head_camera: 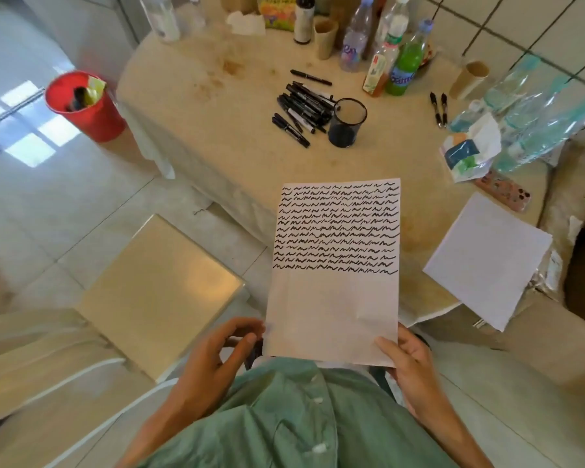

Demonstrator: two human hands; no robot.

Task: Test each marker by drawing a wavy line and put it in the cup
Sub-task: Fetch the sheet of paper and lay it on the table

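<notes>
A white sheet of paper, its upper half filled with rows of black wavy lines, is held by the right hand: the thumb is pressed on the near right corner and the fingers are curled beneath it. The left hand is kept just beside the near left corner with its fingers loosely curled; nothing can be seen gripped in it, and contact with the sheet cannot be told.

The pile of black markers lies on the beige round counter, well beyond the far edge of the sheet and straight ahead of both hands. The dark translucent cup stands upright, touching the pile's right side, and appears empty. Most markers in the pile lie with their long axes running from far left to near right; a single black marker lies apart behind the pile, and two black pens lie well to the right.

No marker is in either hand, so the next reach is judged to fall to the free left hand, forward past the sheet's left edge.
</notes>
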